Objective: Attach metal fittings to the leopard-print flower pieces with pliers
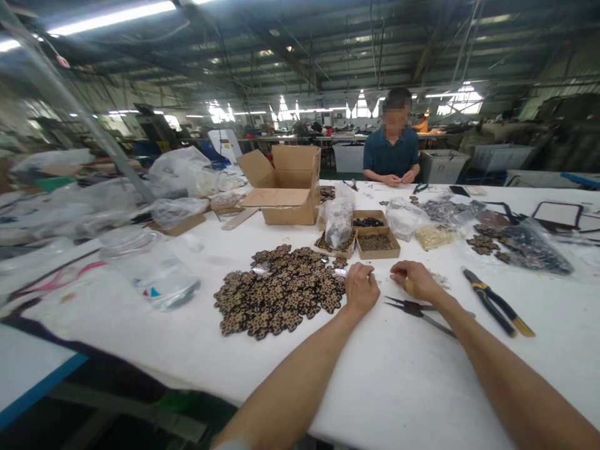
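My left hand [362,287] is at the right edge of a heap of leopard-print, scallop-edged patches [276,294], its fingers curled together. Anything in them is hidden or too small to name. A short gap to the right, my right hand [412,280] has thumb and fingers pinched, and what they may hold cannot be made out. Thin-nosed pliers [415,307] lie partly under my right forearm. Farther right rest cutters with black and yellow handles [497,303]. Tiny pieces [439,279] are scattered beyond my right hand.
Beyond the heap stand small cardboard trays of beads or studs [379,245] and an open carton [290,194]. A large clear jar [154,269] is at left. Plastic bags of parts [534,245] lie at right. Across the white table [389,375] sits a co-worker [391,153].
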Available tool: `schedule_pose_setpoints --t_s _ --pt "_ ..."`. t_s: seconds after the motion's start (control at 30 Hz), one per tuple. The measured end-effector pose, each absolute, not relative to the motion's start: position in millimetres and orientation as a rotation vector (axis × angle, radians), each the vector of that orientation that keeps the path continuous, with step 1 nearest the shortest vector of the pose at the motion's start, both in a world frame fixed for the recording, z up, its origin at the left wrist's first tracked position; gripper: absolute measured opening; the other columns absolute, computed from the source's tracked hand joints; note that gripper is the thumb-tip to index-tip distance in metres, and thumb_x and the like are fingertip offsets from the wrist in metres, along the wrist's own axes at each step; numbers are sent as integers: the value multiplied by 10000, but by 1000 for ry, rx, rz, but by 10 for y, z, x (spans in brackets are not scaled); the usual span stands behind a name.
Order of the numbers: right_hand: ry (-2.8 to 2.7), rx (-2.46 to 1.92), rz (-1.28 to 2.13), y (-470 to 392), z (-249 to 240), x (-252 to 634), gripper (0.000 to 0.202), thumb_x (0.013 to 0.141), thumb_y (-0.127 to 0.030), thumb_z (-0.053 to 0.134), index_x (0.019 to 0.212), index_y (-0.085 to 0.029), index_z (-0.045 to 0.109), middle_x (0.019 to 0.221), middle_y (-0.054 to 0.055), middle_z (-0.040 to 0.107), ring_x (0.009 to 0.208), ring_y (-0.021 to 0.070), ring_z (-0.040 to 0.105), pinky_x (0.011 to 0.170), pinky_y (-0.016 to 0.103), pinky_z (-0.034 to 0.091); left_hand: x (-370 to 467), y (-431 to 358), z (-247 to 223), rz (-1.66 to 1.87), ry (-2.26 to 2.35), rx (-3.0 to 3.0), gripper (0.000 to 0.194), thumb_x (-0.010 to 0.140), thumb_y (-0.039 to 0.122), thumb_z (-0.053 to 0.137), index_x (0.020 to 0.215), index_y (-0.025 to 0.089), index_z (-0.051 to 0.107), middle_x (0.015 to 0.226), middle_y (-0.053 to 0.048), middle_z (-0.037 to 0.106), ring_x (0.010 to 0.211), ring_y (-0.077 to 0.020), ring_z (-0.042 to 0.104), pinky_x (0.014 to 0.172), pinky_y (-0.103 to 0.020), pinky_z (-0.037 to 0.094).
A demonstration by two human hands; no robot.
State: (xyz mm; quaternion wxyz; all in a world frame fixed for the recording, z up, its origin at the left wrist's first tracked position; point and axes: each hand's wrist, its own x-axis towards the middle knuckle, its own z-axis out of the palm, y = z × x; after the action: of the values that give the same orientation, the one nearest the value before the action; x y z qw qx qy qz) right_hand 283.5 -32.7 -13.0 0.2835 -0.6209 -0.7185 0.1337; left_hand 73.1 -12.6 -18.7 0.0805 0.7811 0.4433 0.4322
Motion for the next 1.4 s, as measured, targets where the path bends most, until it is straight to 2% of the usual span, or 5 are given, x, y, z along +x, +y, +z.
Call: schedule_pose_setpoints --t_s 0.3,0.5,0.8,1.07,1.4 --pt "-2058 -1702 433 -74 -131 2522 44 794 -222 664 780 -205 702 774 43 719 723 179 614 663 260 379 552 -54 -219 1344 1331 2275 172 819 93 579 929 182 677 928 -86 647 940 -232 591 843 -366 482" --pt "-1924 -1725 474 -151 -122 2383 125 781 -250 712 723 -181 624 728 64 665 703 180 564 659 278 344 477 -108 -160 1342 1319 2236 176 822 109 583 935 187 693 933 -83 661 933 -223 609 846 -360 491" --pt "-1483 -1454 747 -338 -21 2285 481 896 -643 515 742 -193 587 638 23 584 608 165 509 590 295 403 585 44 -109 1131 864 1668 218 817 300 688 925 126 762 769 -58 724 644 -134 619 637 -261 500" --pt "-1371 -1344 845 -354 -13 2228 525 835 -693 576 699 -186 607 642 45 619 597 164 545 590 313 461 653 90 -64 1090 773 1524 310 742 420 749 787 113 747 585 -10 631 520 -94 503 514 -216 388" --pt "-1326 -1971 321 -637 176 3746 96 730 -292 701 752 -202 676 712 45 673 765 204 634 719 288 441 708 172 -136 1072 907 1595 249 767 374 692 784 127 723 606 -5 641 529 -98 503 520 -204 369"
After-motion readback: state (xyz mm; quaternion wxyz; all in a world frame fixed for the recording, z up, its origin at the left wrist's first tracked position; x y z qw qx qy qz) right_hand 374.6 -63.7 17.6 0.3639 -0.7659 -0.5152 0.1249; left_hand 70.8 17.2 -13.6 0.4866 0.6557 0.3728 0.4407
